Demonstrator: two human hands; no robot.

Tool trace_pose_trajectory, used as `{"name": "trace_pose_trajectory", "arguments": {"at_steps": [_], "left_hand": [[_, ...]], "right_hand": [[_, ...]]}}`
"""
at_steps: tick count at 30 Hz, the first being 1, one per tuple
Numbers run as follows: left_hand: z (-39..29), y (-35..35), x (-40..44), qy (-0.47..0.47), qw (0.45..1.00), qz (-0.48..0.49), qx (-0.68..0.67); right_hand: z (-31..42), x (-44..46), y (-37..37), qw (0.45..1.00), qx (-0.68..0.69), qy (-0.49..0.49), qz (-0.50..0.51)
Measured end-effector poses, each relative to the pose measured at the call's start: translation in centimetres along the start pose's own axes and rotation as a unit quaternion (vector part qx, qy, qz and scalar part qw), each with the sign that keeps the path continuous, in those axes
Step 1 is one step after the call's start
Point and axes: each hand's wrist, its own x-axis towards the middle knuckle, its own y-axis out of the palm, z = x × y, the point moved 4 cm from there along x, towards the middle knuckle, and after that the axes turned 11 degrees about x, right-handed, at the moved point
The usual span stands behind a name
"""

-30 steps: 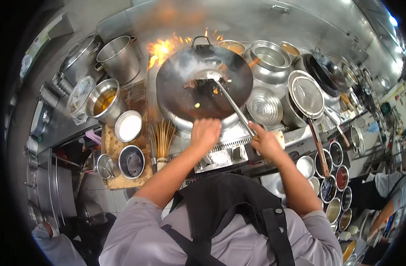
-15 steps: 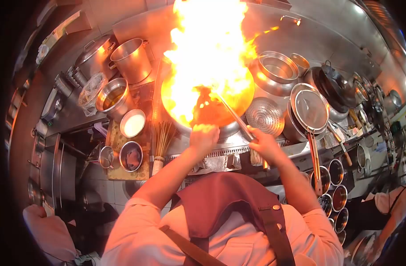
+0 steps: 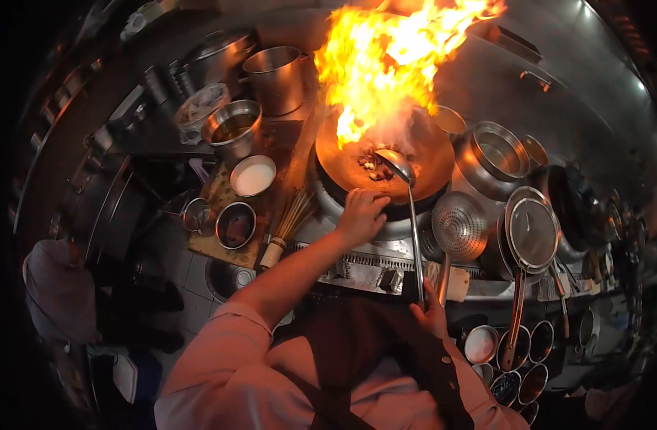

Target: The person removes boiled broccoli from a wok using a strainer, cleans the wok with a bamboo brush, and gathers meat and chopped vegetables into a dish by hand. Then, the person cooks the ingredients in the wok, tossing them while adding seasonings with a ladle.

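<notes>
A wok sits on the burner, with tall flames rising from its far side. Small pieces of food lie inside it. My left hand is closed at the wok's near edge; the exact part it grips is hidden under the fingers. My right hand, low and close to the apron, is wrapped around the handle end of a long metal ladle. The ladle's bowl is over the food in the wok. Just right of the ladle rests a perforated skimmer.
Left of the wok are a bamboo brush, a bowl of white liquid, a small bowl and a pot of dark liquid. A mesh strainer and seasoning containers stand right. Another person is at far left.
The flames have shrunk and now lean right, uncovering the wok's inside and the food. My right hand has drawn back toward my body with the ladle. The whole view has shifted and tilted.
</notes>
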Motion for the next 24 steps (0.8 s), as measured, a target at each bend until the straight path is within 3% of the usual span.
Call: {"name": "trace_pose_trajectory", "arguments": {"at_steps": [2,4,6,8,10,12,14,16,18,20,22,24], "left_hand": [[-0.7,-2.2,-3.3,-0.016,1.0,0.007,-0.009],[0.8,-3.7,-8.2,-0.011,0.994,0.08,-0.079],[3.7,-3.8,-14.8,-0.091,0.922,0.301,-0.226],[7.2,-6.2,-21.2,-0.183,0.85,0.39,-0.304],[10.2,-10.3,-26.5,-0.34,0.769,0.358,-0.406],[15.1,-11.0,-35.2,-0.42,0.741,0.35,-0.389],[20.3,-10.7,-45.7,-0.388,0.793,0.395,-0.253],[22.7,-12.3,-53.3,-0.301,0.775,0.555,0.024],[23.5,-15.0,-58.7,-0.385,0.752,0.535,0.031],[24.1,-15.5,-64.8,-0.456,0.755,0.468,-0.061],[23.0,-18.7,-67.4,-0.548,0.73,0.405,-0.054],[20.8,-22.2,-67.9,-0.696,0.626,0.352,-0.016]], "right_hand": [[1.2,0.7,0.5,0.999,0.021,0.002,0.03],[3.2,2.0,1.6,0.996,-0.037,-0.06,0.054],[2.1,4.2,3.1,0.996,0.004,-0.066,0.053],[7.4,7.0,6.6,0.993,0.08,0.082,0.026],[14.2,11.2,11.3,0.993,0.089,0.078,0.02],[19.2,17.1,15.8,0.992,0.11,0.004,0.063],[24.6,23.7,21.2,0.991,0.093,-0.018,0.092],[28.4,31.2,26.9,0.995,0.068,-0.023,0.071],[29.5,41.2,32.2,0.99,0.071,-0.048,0.113],[30.7,48.3,37.4,0.988,0.112,-0.008,0.11],[30.2,54.7,41.8,0.987,0.091,0.034,0.131],[29.6,59.8,45.0,0.987,0.046,0.035,0.151]]}}
